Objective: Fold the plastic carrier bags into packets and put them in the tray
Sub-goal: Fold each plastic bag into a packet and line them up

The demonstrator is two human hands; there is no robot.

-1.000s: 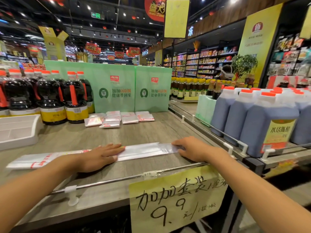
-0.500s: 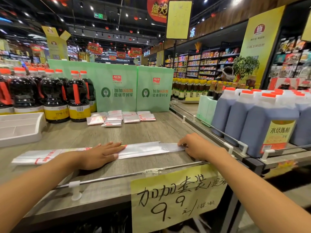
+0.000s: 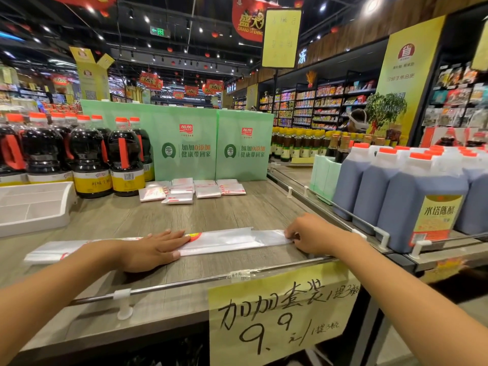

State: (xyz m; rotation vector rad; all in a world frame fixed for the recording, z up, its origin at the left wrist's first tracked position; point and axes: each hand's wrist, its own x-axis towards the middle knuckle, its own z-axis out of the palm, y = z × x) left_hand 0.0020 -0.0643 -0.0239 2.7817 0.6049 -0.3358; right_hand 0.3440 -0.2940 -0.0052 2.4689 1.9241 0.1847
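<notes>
Carrier bag (image 3: 227, 240) lies as a strip pressed under the flat left hand (image 3: 150, 250), right hand (image 3: 310, 237) pinching its end.

LIGHTING AND IMAGE QUALITY

Light source: small ceiling spotlights (image 3: 323, 7) across the top of the frame, blown out to white points against a dark ceiling. The wooden shelf top (image 3: 237, 212) at centre is evenly and moderately lit.
Shadows: soft and short, lying just below the left hand (image 3: 150, 250) and its forearm.
Glare: bright specular spots on the dark bottles (image 3: 87, 149) at left, and a pale sheen on the plastic bag (image 3: 232, 240).
Distortion: wide-angle bowing. The metal rail (image 3: 198, 282) curves, and verticals at the right edge lean.
Focus: the centre is sharp and the price sign (image 3: 282, 313) legible. The distant aisles at upper centre are soft.
</notes>
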